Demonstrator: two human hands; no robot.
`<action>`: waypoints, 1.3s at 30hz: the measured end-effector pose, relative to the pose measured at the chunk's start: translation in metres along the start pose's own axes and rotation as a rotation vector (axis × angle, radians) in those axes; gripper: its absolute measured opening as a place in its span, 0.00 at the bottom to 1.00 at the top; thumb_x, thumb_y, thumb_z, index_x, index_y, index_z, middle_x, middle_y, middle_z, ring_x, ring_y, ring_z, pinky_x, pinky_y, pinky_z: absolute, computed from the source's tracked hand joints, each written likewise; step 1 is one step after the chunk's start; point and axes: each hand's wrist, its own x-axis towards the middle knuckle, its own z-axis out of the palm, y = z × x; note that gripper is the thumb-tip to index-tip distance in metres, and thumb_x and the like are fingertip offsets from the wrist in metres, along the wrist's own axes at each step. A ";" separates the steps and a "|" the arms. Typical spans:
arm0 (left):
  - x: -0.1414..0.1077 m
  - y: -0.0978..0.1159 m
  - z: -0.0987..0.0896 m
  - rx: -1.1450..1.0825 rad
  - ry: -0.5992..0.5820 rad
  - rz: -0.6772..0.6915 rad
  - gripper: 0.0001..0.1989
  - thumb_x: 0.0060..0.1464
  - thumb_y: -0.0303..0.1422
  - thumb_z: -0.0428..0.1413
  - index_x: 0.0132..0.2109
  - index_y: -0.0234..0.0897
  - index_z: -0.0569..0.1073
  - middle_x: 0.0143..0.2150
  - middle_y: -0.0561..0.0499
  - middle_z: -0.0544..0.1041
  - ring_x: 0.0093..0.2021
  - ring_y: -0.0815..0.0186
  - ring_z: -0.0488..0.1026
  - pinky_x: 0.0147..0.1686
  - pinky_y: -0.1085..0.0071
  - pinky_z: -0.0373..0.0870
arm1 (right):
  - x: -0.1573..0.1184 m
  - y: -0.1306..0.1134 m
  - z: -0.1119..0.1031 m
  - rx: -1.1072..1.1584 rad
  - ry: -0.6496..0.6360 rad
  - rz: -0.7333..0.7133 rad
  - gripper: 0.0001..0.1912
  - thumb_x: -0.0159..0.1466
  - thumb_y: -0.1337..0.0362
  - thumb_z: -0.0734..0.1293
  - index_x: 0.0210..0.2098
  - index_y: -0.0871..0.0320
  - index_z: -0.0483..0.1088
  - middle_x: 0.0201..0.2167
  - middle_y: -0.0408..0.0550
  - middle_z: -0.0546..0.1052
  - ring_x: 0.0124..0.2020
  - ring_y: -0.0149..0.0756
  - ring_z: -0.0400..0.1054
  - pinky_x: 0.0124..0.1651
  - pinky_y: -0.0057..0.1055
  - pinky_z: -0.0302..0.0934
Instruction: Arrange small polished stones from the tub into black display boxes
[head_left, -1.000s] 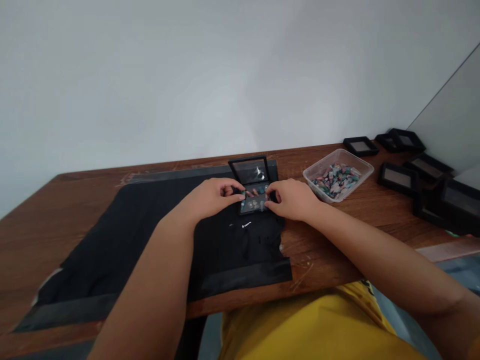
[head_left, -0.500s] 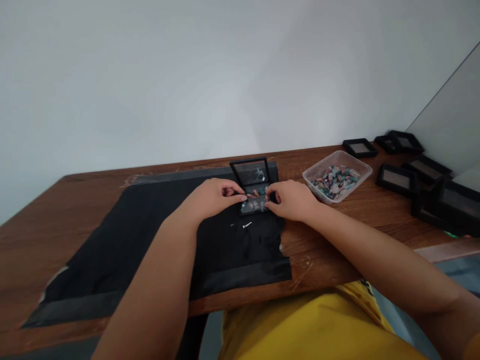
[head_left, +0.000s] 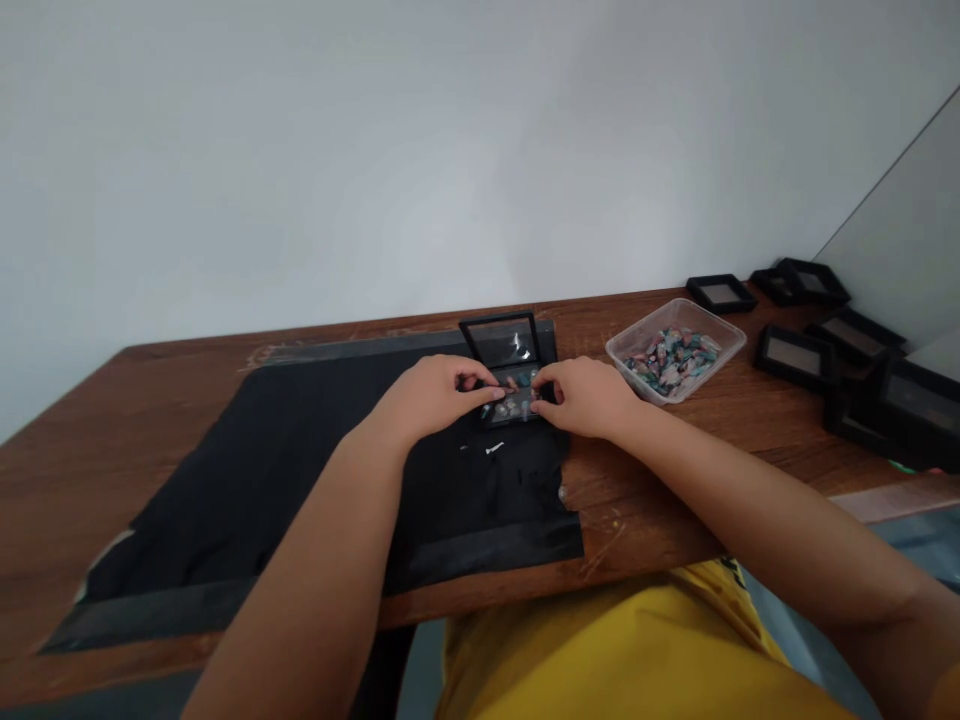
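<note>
A small black case (head_left: 496,415) lies on the black mat, its clear lid (head_left: 501,345) raised at the back. Inside it sit several small stones (head_left: 512,408), pinkish, white and teal. My left hand (head_left: 442,395) reaches in over the case's left part, thumb and forefinger closed near the stones; what lies between the tips is too small to make out. At the right side of the case is my right hand (head_left: 589,397), fingers curled and thumb bent in. Whether it grips the rim or a stone is hidden.
To the right stands a clear plastic tub (head_left: 720,375) of coloured stones. Several black window boxes (head_left: 795,357) lie further right. The black mat (head_left: 300,450) covers part of the wooden table (head_left: 90,420). A white scrap (head_left: 494,448) lies before the case. A wall rises behind.
My left hand has shifted slightly right, further over the case, its fingertips closer to the middle stones. My right hand and the raised lid stay nearly where they were.
</note>
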 end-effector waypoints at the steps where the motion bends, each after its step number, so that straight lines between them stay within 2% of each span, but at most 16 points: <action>1: 0.000 0.001 0.001 0.008 0.002 -0.008 0.17 0.51 0.50 0.62 0.38 0.44 0.85 0.29 0.52 0.74 0.28 0.65 0.67 0.29 0.67 0.57 | 0.000 0.000 0.000 -0.002 0.000 -0.002 0.13 0.65 0.57 0.71 0.48 0.50 0.82 0.37 0.46 0.84 0.37 0.38 0.74 0.39 0.32 0.61; 4: 0.000 0.002 0.001 0.024 0.010 -0.010 0.15 0.53 0.48 0.62 0.40 0.44 0.85 0.30 0.52 0.76 0.28 0.65 0.68 0.29 0.66 0.57 | 0.000 0.002 0.001 -0.008 0.005 -0.015 0.14 0.65 0.57 0.70 0.48 0.50 0.82 0.37 0.46 0.84 0.38 0.39 0.74 0.39 0.32 0.61; 9: 0.001 -0.002 0.004 -0.018 -0.002 0.068 0.16 0.56 0.46 0.58 0.43 0.44 0.85 0.33 0.51 0.78 0.32 0.63 0.72 0.33 0.67 0.61 | 0.000 0.002 0.002 -0.022 0.005 -0.017 0.14 0.66 0.58 0.70 0.49 0.51 0.81 0.37 0.46 0.84 0.39 0.39 0.75 0.39 0.32 0.60; 16: 0.001 -0.001 0.005 -0.021 -0.015 0.105 0.15 0.57 0.41 0.56 0.43 0.41 0.84 0.25 0.55 0.68 0.26 0.67 0.63 0.29 0.68 0.56 | 0.000 0.001 0.002 -0.023 0.012 -0.024 0.13 0.66 0.58 0.69 0.48 0.51 0.82 0.37 0.46 0.83 0.39 0.39 0.75 0.39 0.32 0.60; 21: 0.002 -0.004 0.006 -0.052 -0.053 0.107 0.16 0.57 0.38 0.54 0.45 0.42 0.85 0.29 0.53 0.76 0.30 0.65 0.69 0.33 0.69 0.62 | -0.001 0.001 0.004 -0.020 0.018 -0.023 0.14 0.65 0.59 0.69 0.49 0.51 0.81 0.36 0.45 0.83 0.39 0.40 0.74 0.38 0.34 0.58; 25: 0.002 -0.005 0.006 -0.065 -0.053 0.131 0.15 0.57 0.36 0.54 0.42 0.42 0.85 0.35 0.50 0.81 0.34 0.64 0.73 0.37 0.69 0.67 | -0.002 0.000 0.003 -0.021 0.018 -0.023 0.15 0.66 0.58 0.69 0.50 0.50 0.81 0.35 0.46 0.83 0.39 0.40 0.74 0.39 0.34 0.58; 28: 0.002 -0.004 0.004 -0.113 -0.034 0.156 0.15 0.56 0.36 0.53 0.39 0.41 0.85 0.37 0.48 0.82 0.35 0.64 0.74 0.36 0.68 0.68 | -0.002 -0.001 0.003 -0.022 0.008 -0.021 0.15 0.66 0.59 0.69 0.51 0.50 0.81 0.36 0.46 0.83 0.39 0.40 0.75 0.39 0.33 0.59; 33: 0.001 -0.009 -0.009 -0.170 -0.001 0.064 0.14 0.55 0.41 0.56 0.40 0.39 0.83 0.27 0.51 0.73 0.27 0.66 0.66 0.29 0.69 0.61 | -0.002 -0.002 0.003 -0.032 0.001 -0.011 0.16 0.66 0.58 0.70 0.52 0.50 0.80 0.37 0.47 0.84 0.41 0.42 0.75 0.41 0.34 0.60; 37: 0.001 -0.018 -0.016 -0.164 0.022 0.021 0.19 0.52 0.44 0.61 0.47 0.40 0.82 0.29 0.53 0.72 0.26 0.68 0.65 0.28 0.69 0.60 | -0.002 -0.002 0.002 -0.032 -0.007 -0.002 0.14 0.66 0.58 0.70 0.50 0.51 0.81 0.38 0.47 0.84 0.41 0.42 0.76 0.41 0.34 0.61; 39: 0.001 -0.022 -0.017 -0.131 -0.023 -0.007 0.22 0.51 0.45 0.61 0.51 0.41 0.82 0.31 0.53 0.74 0.26 0.68 0.67 0.28 0.69 0.62 | -0.002 -0.002 0.001 -0.036 -0.007 0.000 0.13 0.66 0.57 0.70 0.49 0.50 0.81 0.38 0.46 0.84 0.41 0.41 0.76 0.41 0.34 0.61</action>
